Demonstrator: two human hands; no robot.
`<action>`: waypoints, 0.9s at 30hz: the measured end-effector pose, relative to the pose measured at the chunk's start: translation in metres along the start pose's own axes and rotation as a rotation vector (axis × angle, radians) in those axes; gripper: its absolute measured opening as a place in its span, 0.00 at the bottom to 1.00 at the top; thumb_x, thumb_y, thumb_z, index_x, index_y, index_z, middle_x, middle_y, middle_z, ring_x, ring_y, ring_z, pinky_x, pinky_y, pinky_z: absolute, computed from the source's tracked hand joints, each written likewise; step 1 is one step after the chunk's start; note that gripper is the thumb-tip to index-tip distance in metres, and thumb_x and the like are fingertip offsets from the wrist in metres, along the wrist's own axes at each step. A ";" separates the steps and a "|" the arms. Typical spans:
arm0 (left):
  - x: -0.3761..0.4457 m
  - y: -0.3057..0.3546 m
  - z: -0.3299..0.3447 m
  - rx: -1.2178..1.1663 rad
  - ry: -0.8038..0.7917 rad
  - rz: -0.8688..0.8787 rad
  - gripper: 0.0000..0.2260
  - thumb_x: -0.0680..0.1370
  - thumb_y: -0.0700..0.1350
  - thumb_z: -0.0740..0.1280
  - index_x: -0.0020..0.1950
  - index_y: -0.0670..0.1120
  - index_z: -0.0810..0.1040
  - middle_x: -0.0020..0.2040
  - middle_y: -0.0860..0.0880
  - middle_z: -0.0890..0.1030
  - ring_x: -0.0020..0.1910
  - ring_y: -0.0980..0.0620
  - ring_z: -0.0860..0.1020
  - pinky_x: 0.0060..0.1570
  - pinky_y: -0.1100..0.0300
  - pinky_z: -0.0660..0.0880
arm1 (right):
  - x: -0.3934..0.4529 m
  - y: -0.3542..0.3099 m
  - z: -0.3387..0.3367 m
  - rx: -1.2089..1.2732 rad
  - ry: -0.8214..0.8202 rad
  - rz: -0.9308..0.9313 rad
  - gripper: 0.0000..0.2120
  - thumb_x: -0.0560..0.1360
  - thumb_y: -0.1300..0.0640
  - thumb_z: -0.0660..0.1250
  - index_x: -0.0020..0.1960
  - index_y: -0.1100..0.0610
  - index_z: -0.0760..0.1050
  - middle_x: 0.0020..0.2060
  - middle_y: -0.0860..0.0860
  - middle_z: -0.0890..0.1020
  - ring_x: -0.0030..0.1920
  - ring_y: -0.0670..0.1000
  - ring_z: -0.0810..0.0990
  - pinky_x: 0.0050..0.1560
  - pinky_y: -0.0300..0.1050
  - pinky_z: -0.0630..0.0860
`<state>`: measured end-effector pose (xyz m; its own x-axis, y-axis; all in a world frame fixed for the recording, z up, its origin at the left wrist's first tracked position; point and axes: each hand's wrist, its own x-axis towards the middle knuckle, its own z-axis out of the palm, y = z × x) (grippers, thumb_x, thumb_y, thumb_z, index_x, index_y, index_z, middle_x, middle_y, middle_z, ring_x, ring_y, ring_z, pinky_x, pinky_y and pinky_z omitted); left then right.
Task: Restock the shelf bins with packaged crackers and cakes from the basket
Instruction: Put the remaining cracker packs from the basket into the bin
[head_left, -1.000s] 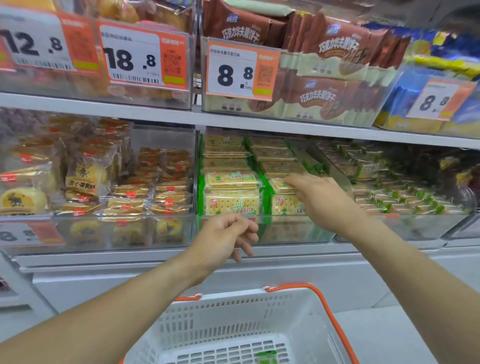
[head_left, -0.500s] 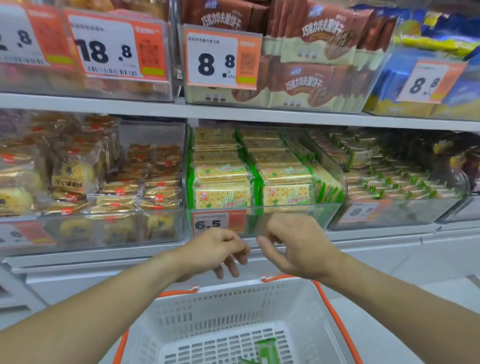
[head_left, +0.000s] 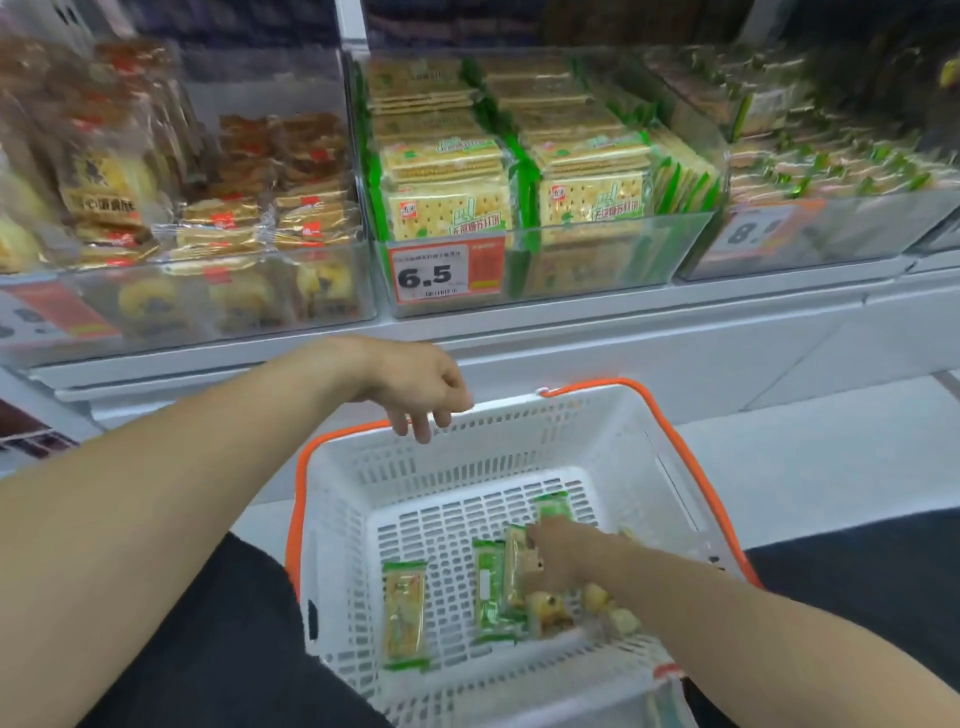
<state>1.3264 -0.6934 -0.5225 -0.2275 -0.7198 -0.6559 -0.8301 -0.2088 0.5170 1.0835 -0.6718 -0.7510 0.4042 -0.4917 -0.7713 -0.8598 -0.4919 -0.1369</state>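
Inside basket (head_left: 613, 441), right hand (head_left: 558, 558) fingers touching cracker packs (head_left: 501, 587)

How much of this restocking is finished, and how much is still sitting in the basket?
Mostly done, it seems: the cracker bin with the 6.5 tag looks well filled. In hand: the right hand reaches among packets on the floor of the basket; whether it grips one is unclear. The left hand hangs loosely above the rim. Left: a green packet lying apart, a few more green ones, and some small yellow cakes.
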 end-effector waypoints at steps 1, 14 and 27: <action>0.000 0.002 0.001 0.004 -0.004 0.007 0.14 0.84 0.51 0.60 0.62 0.43 0.75 0.56 0.46 0.81 0.50 0.47 0.85 0.42 0.58 0.79 | 0.002 0.001 0.009 -0.017 -0.012 -0.001 0.42 0.74 0.30 0.63 0.78 0.53 0.60 0.75 0.57 0.64 0.72 0.61 0.68 0.68 0.58 0.70; 0.010 0.014 0.018 0.217 -0.070 -0.032 0.19 0.82 0.61 0.59 0.61 0.47 0.77 0.54 0.50 0.84 0.48 0.48 0.85 0.56 0.49 0.79 | 0.015 -0.007 0.044 0.050 -0.028 -0.048 0.14 0.76 0.56 0.71 0.60 0.55 0.74 0.54 0.52 0.80 0.52 0.52 0.81 0.54 0.49 0.81; 0.012 0.007 0.023 0.312 -0.080 -0.073 0.19 0.82 0.62 0.60 0.61 0.49 0.76 0.50 0.50 0.84 0.48 0.50 0.83 0.53 0.52 0.78 | 0.012 -0.026 -0.038 0.677 -0.048 -0.235 0.21 0.69 0.45 0.79 0.43 0.59 0.74 0.37 0.57 0.81 0.36 0.53 0.79 0.39 0.46 0.78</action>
<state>1.3057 -0.6887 -0.5395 -0.1906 -0.6533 -0.7327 -0.9589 -0.0359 0.2815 1.1228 -0.6926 -0.7328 0.6013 -0.3880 -0.6985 -0.7631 -0.0197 -0.6460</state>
